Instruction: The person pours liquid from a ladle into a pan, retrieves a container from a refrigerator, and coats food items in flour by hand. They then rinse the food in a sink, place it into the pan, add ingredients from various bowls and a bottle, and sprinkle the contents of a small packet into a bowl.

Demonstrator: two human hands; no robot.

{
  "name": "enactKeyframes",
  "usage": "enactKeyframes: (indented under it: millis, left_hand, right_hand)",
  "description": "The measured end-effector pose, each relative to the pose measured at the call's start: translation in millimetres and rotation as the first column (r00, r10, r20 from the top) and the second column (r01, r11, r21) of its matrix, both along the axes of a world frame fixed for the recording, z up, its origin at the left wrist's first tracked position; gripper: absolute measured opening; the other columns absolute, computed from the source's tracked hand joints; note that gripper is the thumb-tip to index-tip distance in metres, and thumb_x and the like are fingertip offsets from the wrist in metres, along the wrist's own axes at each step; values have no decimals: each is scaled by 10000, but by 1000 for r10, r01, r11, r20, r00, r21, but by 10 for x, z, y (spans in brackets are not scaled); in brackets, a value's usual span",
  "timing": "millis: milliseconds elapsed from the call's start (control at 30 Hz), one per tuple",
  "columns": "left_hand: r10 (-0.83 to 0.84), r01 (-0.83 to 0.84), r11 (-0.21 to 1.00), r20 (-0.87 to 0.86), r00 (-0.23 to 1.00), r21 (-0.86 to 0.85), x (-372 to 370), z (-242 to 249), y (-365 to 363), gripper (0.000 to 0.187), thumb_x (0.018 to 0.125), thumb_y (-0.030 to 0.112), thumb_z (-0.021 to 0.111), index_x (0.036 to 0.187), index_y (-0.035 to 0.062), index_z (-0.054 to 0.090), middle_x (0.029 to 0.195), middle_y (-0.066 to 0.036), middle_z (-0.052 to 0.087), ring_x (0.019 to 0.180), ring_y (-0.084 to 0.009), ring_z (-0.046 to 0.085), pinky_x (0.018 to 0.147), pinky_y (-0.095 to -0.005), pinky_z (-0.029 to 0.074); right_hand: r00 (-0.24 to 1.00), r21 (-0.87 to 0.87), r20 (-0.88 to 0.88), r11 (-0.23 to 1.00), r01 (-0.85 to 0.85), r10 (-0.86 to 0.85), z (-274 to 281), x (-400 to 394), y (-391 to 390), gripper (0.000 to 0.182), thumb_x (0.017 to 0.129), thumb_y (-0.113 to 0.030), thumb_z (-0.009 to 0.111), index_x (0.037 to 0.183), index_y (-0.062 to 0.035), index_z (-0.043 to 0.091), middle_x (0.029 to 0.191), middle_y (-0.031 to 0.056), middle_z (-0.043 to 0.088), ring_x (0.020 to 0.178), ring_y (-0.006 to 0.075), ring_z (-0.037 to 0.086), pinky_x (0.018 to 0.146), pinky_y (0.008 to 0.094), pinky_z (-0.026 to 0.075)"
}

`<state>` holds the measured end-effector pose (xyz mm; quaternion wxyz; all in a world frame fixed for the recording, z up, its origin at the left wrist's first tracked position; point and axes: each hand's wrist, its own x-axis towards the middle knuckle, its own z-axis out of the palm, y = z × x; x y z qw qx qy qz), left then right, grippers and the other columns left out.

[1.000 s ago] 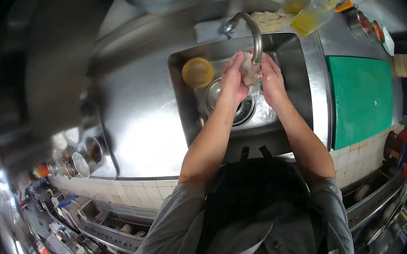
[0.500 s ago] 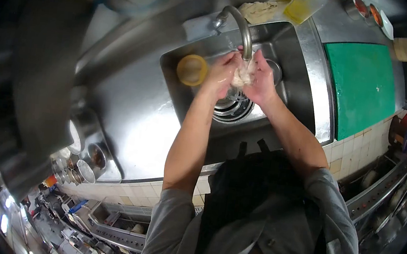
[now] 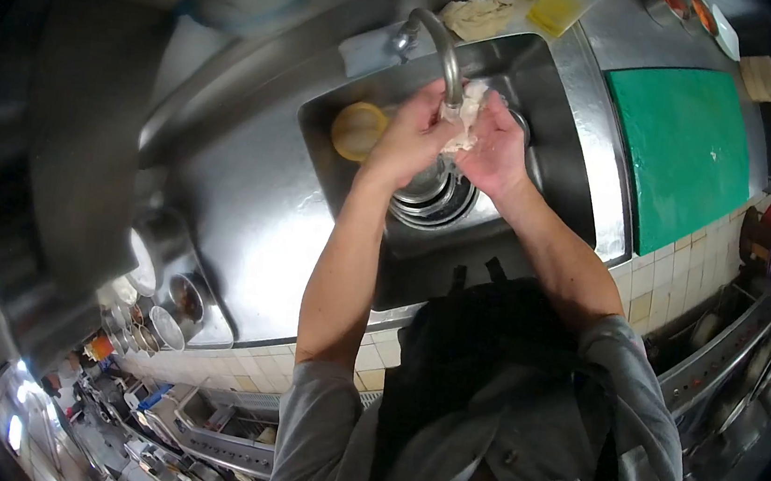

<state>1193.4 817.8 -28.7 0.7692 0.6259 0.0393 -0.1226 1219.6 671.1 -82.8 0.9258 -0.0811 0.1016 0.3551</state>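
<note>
Under the curved metal faucet [image 3: 448, 55], a wet, whitish, soft lump [image 3: 463, 136] lies between my two hands; its kind cannot be made out. My left hand [image 3: 407, 140] curls in from the left, with its thumb pressed against the lump. On the other side my right hand [image 3: 493, 151] cups it, palm turned up. Water runs from the spout onto the lump. Below the hands, round metal bowls [image 3: 436, 210] sit in the steel sink [image 3: 538, 221], partly covered by my hands.
A yellow-rimmed round container [image 3: 357, 131] is in the sink's left part. A crumpled beige cloth [image 3: 477, 17] and a clear container of yellow liquid [image 3: 560, 7] stand behind the sink. To the right lies a green cutting board [image 3: 681, 159]. Metal pans [image 3: 186, 297] are at the left.
My left hand has turned and shifted slightly left, its thumb now across the whitish lump. The lump looks more stretched out between the hands. The whole view has shifted a little.
</note>
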Motion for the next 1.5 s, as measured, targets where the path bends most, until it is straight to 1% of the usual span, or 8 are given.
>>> enactKeyframes:
  millis: [667, 767, 833, 967, 1167, 1400, 1467, 1500]
  left_hand:
    - [218, -360, 614, 288, 933, 703, 245, -495, -229, 283, 957, 100, 552, 1228, 19, 572, 1161, -134, 673, 1041, -256, 664, 846, -359, 535]
    - [439, -484, 736, 212, 873, 473, 566, -922, 80, 246, 945, 118, 580, 1172, 27, 548, 1065, -114, 655, 930, -259, 659, 793, -360, 542]
    - [605, -620, 779, -370, 705, 92, 691, -925, 139, 273, 937, 154, 609, 1172, 50, 514, 1024, -87, 633, 847, -249, 647, 742, -366, 539]
    - [544, -650, 730, -395, 740, -212, 736, -725, 30, 241, 979, 250, 547, 1089, 37, 577, 961, -96, 662, 802, -257, 660, 716, -382, 543]
    - [535, -681, 683, -452, 713, -265, 683, -951, 67, 185, 988, 211, 544, 1008, 46, 625, 877, -46, 672, 761, -162, 652, 608, -289, 484]
    - [650, -616, 751, -103, 753, 237, 606, -1637, 92, 201, 971, 248, 585, 1004, 68, 668, 854, -87, 687, 709, -190, 666, 564, -329, 516]
    - [661, -742, 604, -339, 670, -291, 662, -2516, 370, 274, 988, 302, 531, 1046, 67, 660, 938, -112, 679, 783, -217, 667, 630, -339, 539]
    - [655, -618, 755, -235, 718, 218, 550, -1985, 254, 285, 961, 305, 529, 1078, 79, 657, 971, -120, 687, 839, -247, 674, 718, -389, 541]
  right_hand:
    - [992, -368, 121, 930, 16, 31, 155, -13, -627, 415, 1033, -380, 468, 1304, -73, 538, 1237, 90, 626, 1118, 260, 613, 926, 436, 509]
    - [990, -388, 135, 921, 15, 41, 162, -5, -797, 427, 1022, -366, 496, 1318, -60, 522, 1254, 120, 613, 1122, 290, 611, 905, 509, 532]
    - [982, -482, 167, 876, 5, 87, 261, -33, -863, 425, 1027, -365, 480, 1324, -63, 519, 1270, 134, 604, 1134, 291, 607, 914, 499, 531]
    - [948, -590, 269, 807, 23, 169, 285, -14, -1052, 572, 1032, -497, 403, 1370, -42, 484, 1323, 134, 582, 1146, 291, 604, 908, 504, 531]
    - [956, -645, 222, 764, -4, 192, 254, -24, -1424, 614, 1020, -553, 379, 1380, -64, 471, 1331, 135, 576, 1139, 285, 608, 905, 491, 538]
    - [942, -646, 209, 760, -70, 264, 388, 78, -1498, 561, 1015, -520, 442, 1341, -66, 502, 1315, 133, 590, 1112, 266, 624, 884, 472, 549]
    - [939, -631, 219, 772, -73, 267, 345, 35, -1582, 543, 1020, -508, 442, 1332, -69, 511, 1304, 125, 596, 1104, 257, 626, 873, 463, 552]
    - [933, -619, 233, 782, -75, 274, 312, 63, -1579, 525, 1024, -496, 442, 1323, -71, 519, 1294, 117, 602, 1097, 247, 627, 862, 453, 555]
